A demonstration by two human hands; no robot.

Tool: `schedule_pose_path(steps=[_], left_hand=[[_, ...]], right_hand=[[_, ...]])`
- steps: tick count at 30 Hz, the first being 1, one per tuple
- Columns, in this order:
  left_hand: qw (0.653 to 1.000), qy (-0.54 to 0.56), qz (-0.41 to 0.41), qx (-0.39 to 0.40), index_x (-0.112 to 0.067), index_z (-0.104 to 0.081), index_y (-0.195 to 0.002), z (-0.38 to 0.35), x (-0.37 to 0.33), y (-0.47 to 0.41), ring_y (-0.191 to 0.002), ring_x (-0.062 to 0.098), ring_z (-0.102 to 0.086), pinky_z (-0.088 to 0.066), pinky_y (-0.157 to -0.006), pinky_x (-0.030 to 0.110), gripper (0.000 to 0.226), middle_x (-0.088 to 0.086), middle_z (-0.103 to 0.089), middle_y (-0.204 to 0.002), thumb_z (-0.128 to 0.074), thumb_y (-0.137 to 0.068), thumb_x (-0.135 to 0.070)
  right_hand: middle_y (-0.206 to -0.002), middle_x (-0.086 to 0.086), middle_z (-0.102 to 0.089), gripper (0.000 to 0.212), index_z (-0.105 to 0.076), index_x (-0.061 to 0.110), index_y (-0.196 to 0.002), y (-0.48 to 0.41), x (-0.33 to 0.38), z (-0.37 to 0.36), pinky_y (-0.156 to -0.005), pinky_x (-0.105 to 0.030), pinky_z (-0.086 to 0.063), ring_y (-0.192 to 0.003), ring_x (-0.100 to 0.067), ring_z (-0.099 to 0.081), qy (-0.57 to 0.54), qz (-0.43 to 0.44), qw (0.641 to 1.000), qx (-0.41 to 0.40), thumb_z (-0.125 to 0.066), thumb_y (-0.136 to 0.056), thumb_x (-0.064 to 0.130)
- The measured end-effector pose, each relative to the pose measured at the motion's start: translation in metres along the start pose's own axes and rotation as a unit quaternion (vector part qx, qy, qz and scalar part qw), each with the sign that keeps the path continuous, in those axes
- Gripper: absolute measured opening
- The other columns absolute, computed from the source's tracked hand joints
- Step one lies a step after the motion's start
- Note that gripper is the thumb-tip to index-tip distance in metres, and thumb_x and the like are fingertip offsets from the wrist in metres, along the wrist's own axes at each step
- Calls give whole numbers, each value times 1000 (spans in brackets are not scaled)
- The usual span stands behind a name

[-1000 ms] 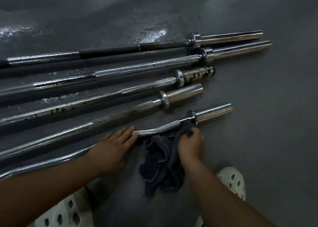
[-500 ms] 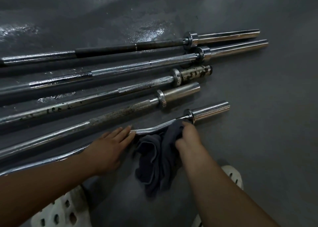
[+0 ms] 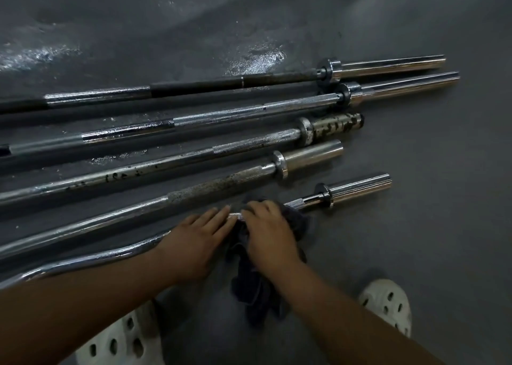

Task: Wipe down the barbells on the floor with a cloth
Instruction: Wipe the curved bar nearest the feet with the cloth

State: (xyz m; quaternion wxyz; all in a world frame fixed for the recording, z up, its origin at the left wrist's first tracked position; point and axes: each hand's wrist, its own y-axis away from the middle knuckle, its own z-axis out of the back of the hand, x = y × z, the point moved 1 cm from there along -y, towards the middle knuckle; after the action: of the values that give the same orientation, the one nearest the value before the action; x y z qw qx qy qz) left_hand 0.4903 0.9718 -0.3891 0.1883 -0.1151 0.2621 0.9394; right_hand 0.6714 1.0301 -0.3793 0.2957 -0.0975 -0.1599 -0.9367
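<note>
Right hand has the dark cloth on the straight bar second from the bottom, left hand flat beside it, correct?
Not quite. In the head view the right hand presses the dark cloth on the nearest bar, the curved bar, not the straight one. The left hand does lie flat beside it.

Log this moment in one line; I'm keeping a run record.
left hand: flat on curl bar | right hand: pressing cloth on shaft | four other barbells: untouched
</note>
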Motion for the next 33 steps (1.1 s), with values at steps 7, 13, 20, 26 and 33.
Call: schedule_pose_path(steps=[7, 13, 20, 26, 33], left_hand=[[1000, -3, -16, -21, -6, -40, -149, -6, 3, 1, -133, 31, -51, -50, -100, 43, 85, 16, -36, -155, -44, -72, -43], [999, 13, -34, -1, -9, -31, -153, -3, 10, 0, -136, 30, -48, -49, -102, 43, 89, 15, -32, -158, -42, -71, -42], [999, -8, -24, 32, -14, 4, -158, 6, 2, -2, -152, 24, -12, -21, -121, 35, 90, 9, 5, -166, -43, -85, -39], [998, -15, -19, 51, -15, 12, -156, 7, -1, -1, -153, 24, -4, -15, -122, 35, 95, 9, 15, -164, -39, -81, -42], [998, -16, -17, 54, -16, 14, -156, 9, -1, -3, -153, 23, -2, -15, -121, 34, 94, 8, 19, -164, -45, -87, -38]], right_hand=[[-133, -8, -53, 64, -61, 17, -127, 11, -47, 15, -107, -39, -40, -119, -34, -45, -33, -165, 984, -63, -57, -65, 2], [-143, -8, -41, 76, -46, 23, -144, 3, -85, 29, -107, -40, -42, -127, -30, -41, -77, -160, 984, -10, -66, -72, 9], [-135, -3, -53, 58, -55, 23, -133, -3, -45, 24, -100, -40, -45, -122, -31, -44, -36, -30, 998, 46, -57, -77, 14], [-133, -7, -53, 58, -54, 24, -134, 7, -53, 19, -104, -38, -41, -129, -29, -42, -41, -159, 986, 8, -58, -77, 29], [-133, -11, -47, 42, -63, 18, -119, 6, -81, 34, -92, -42, -51, -121, -34, -43, 31, -213, 976, -31, -62, -77, 18]])
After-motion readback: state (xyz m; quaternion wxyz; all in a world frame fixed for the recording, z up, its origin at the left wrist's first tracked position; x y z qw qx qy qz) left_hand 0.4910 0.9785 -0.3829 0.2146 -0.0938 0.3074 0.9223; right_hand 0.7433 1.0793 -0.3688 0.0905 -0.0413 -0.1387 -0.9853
